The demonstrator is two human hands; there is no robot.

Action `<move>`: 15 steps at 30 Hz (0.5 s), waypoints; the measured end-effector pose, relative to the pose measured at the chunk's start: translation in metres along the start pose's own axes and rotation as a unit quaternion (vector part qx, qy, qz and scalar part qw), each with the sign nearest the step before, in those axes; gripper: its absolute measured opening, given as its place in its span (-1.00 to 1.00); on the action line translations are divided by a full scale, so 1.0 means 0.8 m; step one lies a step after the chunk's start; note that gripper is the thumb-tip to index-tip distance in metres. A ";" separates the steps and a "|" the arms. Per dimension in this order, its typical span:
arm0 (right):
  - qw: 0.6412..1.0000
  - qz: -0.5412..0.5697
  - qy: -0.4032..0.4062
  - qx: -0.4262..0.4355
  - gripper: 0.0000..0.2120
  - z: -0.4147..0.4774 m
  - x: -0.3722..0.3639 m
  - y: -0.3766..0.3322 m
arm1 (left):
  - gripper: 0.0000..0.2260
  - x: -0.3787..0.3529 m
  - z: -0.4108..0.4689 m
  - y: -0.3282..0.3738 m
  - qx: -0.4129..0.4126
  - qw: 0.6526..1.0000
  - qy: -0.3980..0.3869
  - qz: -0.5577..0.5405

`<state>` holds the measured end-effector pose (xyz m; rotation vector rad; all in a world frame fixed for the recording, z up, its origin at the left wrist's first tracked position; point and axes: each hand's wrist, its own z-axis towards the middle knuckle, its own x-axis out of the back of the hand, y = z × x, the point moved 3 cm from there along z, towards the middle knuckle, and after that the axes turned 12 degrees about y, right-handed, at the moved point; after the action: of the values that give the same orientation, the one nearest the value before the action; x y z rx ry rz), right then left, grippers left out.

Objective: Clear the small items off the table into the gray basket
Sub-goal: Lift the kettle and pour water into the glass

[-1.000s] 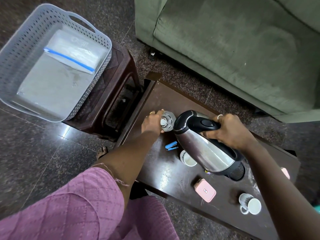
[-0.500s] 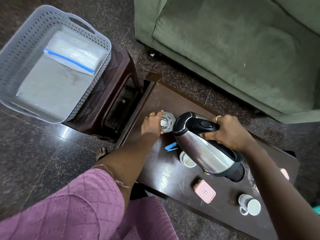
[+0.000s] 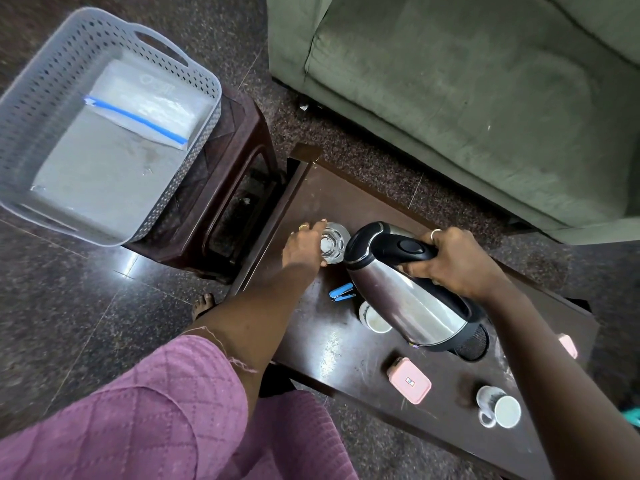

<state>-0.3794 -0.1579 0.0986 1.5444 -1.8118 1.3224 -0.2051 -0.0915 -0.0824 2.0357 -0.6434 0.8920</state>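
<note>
Glass [image 3: 333, 244] stands near table's [image 3: 349, 199] left end, left hand [image 3: 304, 249] wrapped round it. Right hand [image 3: 453, 261] closed on tilted kettle [image 3: 405, 299] handle. Gray basket [image 3: 45, 109] sits on stool [image 3: 239, 161] just beyond that end, floor mostly open, zip bag [image 3: 145, 105] at far wall.

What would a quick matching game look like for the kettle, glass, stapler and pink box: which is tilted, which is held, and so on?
Things:
1. kettle
2. glass
3. stapler
4. pink box

States:
A. lying free near the table's front edge
B. small, blue, between the two arms
C. tilted, gripped by the right hand
D. upright, held by the left hand

Pairs: 1-C, 2-D, 3-B, 4-A
</note>
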 end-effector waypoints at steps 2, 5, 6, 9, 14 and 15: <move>1.000 0.000 0.001 0.001 -0.86 -0.001 0.001 0.000 | -0.29 0.001 0.000 0.000 0.002 1.000 0.000 -0.001; 1.000 0.006 -0.001 0.001 -0.85 -0.002 0.001 0.000 | -0.28 0.000 -0.001 0.000 -0.002 1.000 0.002 0.003; 1.000 0.005 -0.002 0.003 -0.85 -0.002 0.000 0.000 | -0.28 0.000 -0.001 0.000 -0.002 1.000 0.003 0.002; 1.000 0.008 -0.002 0.001 -0.87 -0.002 -0.002 0.002 | -0.29 0.000 0.000 0.000 -0.001 1.000 0.004 0.001; 1.000 0.008 -0.001 -0.001 -0.85 -0.001 -0.002 0.004 | -0.27 -0.001 0.000 -0.001 -0.005 1.000 0.005 0.001; 1.000 0.008 0.000 -0.001 -0.85 -0.001 -0.002 0.004 | -0.27 -0.001 0.000 -0.002 -0.004 1.000 0.005 0.000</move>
<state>-0.3819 -0.1564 0.0962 1.5333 -1.8285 1.3275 -0.2045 -0.0910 -0.0835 2.0231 -0.6411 0.8970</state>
